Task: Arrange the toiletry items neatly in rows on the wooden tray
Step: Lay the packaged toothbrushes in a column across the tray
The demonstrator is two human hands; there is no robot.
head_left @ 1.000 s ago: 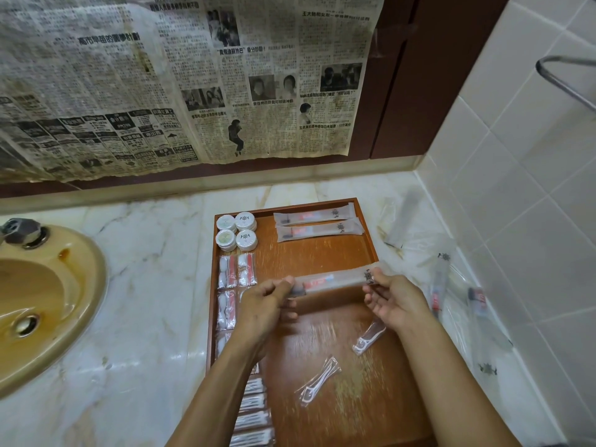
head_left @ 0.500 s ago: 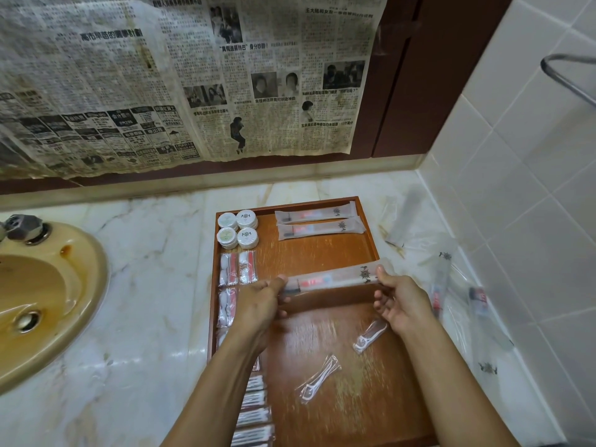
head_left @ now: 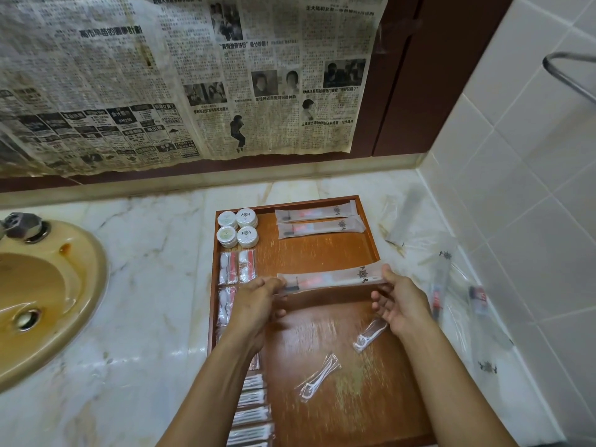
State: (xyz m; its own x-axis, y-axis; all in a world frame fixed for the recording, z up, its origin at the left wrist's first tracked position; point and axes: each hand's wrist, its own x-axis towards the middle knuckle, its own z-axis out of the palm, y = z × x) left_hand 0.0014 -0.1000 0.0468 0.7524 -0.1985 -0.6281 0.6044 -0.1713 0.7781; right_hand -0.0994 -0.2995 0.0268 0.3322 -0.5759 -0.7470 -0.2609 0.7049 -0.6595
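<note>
A wooden tray (head_left: 325, 253) lies on the marble counter. My left hand (head_left: 258, 304) and my right hand (head_left: 401, 304) each pinch one end of a long wrapped toothbrush packet (head_left: 332, 280), held level just above the tray's middle. Two like packets (head_left: 319, 219) lie side by side at the tray's far right. Several round white soaps (head_left: 238, 228) sit at the far left, with small red-and-white sachets (head_left: 237, 267) in a column below them. Two wrapped floss picks (head_left: 317, 377) lie loose on the near tray.
More wrapped packets (head_left: 442, 285) lie scattered on the counter right of the tray, against the tiled wall (head_left: 532, 221). A yellow sink (head_left: 38, 295) with a tap is at left. Newspaper (head_left: 180, 79) hangs on the back wall.
Both hands have carried the toothbrush packet a little farther from me, toward the two packets at the tray's far end. My right fingers have spread more.
</note>
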